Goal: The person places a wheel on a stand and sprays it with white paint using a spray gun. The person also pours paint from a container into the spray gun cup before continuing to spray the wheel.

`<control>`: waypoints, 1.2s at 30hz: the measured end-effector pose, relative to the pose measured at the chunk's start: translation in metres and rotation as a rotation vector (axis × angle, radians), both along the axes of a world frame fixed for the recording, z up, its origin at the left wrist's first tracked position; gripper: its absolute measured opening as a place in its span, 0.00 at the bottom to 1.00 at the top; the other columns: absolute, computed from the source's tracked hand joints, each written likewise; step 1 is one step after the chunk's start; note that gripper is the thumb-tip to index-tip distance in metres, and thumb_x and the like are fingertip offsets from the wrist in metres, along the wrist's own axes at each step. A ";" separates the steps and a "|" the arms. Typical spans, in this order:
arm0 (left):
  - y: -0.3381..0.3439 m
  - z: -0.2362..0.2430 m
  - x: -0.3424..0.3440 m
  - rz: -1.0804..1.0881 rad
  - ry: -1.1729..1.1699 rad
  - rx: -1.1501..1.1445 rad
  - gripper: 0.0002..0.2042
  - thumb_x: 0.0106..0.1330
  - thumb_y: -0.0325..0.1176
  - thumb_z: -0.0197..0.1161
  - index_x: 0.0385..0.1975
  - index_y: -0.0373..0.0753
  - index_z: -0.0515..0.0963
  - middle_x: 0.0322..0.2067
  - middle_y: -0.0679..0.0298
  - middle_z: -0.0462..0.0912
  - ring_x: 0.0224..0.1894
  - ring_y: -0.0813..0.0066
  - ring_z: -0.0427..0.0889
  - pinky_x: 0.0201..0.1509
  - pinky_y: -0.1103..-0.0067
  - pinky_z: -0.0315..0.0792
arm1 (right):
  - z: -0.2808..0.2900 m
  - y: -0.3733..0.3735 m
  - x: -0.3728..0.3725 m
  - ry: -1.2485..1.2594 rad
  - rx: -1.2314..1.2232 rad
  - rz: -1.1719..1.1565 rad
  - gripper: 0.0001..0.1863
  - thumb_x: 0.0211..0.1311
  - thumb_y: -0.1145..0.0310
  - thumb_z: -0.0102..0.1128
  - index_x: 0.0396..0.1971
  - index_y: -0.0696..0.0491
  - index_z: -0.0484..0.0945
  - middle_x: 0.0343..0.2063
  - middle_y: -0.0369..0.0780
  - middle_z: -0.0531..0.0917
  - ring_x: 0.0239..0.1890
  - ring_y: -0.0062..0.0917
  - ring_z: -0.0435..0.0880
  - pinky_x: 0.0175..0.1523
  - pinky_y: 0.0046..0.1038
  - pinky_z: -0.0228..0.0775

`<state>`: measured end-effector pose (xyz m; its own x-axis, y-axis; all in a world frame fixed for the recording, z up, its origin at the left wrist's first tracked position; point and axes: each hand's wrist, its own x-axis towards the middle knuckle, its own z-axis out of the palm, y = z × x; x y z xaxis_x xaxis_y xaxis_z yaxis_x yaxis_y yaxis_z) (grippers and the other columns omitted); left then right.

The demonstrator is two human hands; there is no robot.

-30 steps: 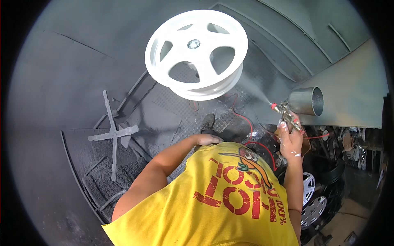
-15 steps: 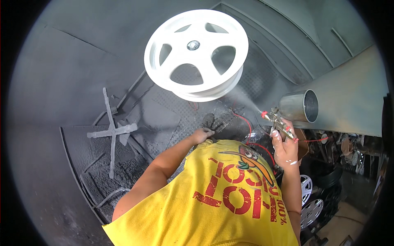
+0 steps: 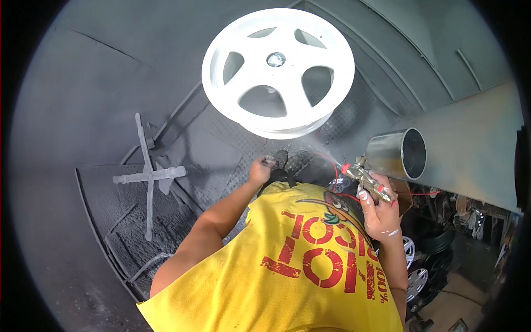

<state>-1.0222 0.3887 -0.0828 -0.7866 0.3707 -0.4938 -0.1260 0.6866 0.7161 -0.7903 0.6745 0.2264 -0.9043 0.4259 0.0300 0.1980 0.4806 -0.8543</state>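
My right hand (image 3: pixel 376 216), speckled with white paint, grips a metal spray gun (image 3: pixel 365 180) with red fittings and a silver cup (image 3: pixel 395 154). A fine mist leaves its nozzle toward a white five-spoke wheel rim (image 3: pixel 293 102), raised above the floor at the top middle, with a chrome centre. My left hand (image 3: pixel 261 169) is low by my waist, fingers curled; what it holds, if anything, I cannot make out. A thin red hose (image 3: pixel 426 193) shows to the right of the gun.
A paint-crusted cross-shaped stand (image 3: pixel 148 178) is at left, among grey booth walls (image 3: pixel 83 99). The patterned floor (image 3: pixel 232 144) carries red hose. A grey panel (image 3: pixel 470 138) is at right, above stacked tires (image 3: pixel 434 238), silver wheel covers (image 3: pixel 417 282) and clutter.
My right hand and the gun have moved down and left. My left hand has risen and shifted left, its fingers more curled. The rim appears slightly farther right and higher in view.
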 end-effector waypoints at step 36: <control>0.114 0.124 0.013 0.286 -0.849 0.597 0.21 0.64 0.19 0.47 0.58 0.38 0.66 0.52 0.60 0.74 0.53 0.67 0.77 0.58 0.71 0.72 | 0.026 -0.003 0.014 -0.087 -0.564 -0.256 0.22 0.70 0.75 0.51 0.63 0.62 0.64 0.41 0.37 0.84 0.26 0.13 0.72 0.34 0.17 0.67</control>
